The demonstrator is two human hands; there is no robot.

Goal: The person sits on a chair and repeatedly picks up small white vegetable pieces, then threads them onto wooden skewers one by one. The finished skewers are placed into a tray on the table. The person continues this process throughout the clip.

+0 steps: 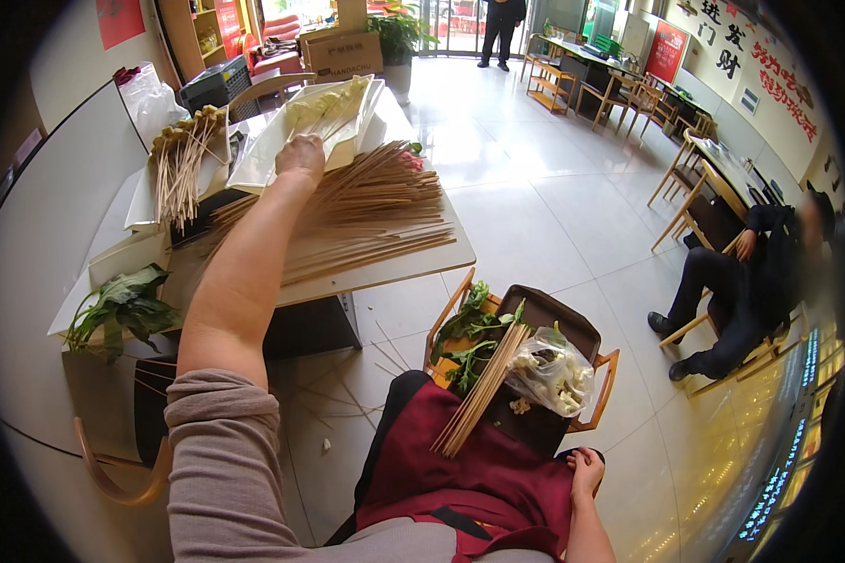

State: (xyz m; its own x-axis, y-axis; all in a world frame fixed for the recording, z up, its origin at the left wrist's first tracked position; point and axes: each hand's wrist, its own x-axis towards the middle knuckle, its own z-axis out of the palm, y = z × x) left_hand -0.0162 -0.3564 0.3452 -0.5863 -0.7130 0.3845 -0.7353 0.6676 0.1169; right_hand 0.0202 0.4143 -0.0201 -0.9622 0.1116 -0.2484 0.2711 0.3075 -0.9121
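My left hand [301, 156] reaches far forward over a white tray [253, 156], its fingers curled at the lower ends of bamboo skewers. Those skewers carry pale yellow, leaf-like pieces [331, 100]. Whether the fingers grip a stick is hidden by the hand. Beneath my left arm, a large pile of bare bamboo skewers [387, 186] covers the table [366, 276]. My right hand [586, 468] rests by my right thigh, fingers loosely bent, holding nothing. A bundle of bare skewers [482, 390] lies across a dark brown tray [535, 429] and my red apron [422, 464].
Cauliflower pieces in a clear plastic bag [555, 373] and leafy greens [473, 317] sit before me on a wooden chair [608, 380]. More skewered food [190, 151] and dark leaves [130, 302] stand left. A person [753, 281] sits right; another [503, 32] stands near the door.
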